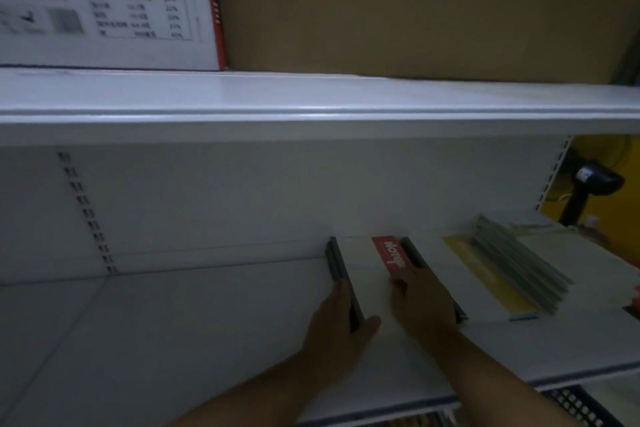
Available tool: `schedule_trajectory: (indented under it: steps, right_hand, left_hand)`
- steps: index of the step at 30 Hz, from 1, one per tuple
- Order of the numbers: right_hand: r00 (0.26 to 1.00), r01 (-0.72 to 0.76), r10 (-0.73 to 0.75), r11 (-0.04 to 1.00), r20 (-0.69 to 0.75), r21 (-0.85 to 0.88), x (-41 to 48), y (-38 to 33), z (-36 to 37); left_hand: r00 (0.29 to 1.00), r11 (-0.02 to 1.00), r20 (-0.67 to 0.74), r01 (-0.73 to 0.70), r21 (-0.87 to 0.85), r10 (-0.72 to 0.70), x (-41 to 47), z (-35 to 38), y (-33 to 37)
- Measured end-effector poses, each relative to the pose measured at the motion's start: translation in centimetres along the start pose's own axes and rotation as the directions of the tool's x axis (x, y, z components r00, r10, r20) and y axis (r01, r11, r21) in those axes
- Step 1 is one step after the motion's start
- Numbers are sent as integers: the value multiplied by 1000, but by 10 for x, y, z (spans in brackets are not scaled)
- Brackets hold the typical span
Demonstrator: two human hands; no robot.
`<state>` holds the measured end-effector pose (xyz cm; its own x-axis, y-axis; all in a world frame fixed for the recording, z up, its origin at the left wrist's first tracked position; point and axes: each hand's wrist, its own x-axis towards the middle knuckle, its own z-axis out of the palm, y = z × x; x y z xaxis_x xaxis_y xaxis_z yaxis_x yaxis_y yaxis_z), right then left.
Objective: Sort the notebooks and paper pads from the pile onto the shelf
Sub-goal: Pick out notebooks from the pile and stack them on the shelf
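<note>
My L hand fingers clamp the left edge of the white notebook lying on the shelf; R hand on its cover, can't tell if fingers curl.
</note>
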<state>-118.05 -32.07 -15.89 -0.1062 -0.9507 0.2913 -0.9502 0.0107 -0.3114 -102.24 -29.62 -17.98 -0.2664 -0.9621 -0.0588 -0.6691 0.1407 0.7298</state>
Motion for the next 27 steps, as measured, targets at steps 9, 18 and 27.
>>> schedule_trajectory:
  steps: [9,18,27]
  right_hand:
    - [898,438,-408,869,166,-232,-49,-181,-3]
    - [513,806,-747,588,422,60,-181,-450,12]
    - [360,868,-778,482,516,120,-246,-579,42]
  left_hand:
    - [989,814,-146,59,578,31,-94,-205,-64]
    - [817,542,-514,564,623,-261,-373,-394,-193]
    - [655,526,-629,739,420,-417,-536,-462,-265]
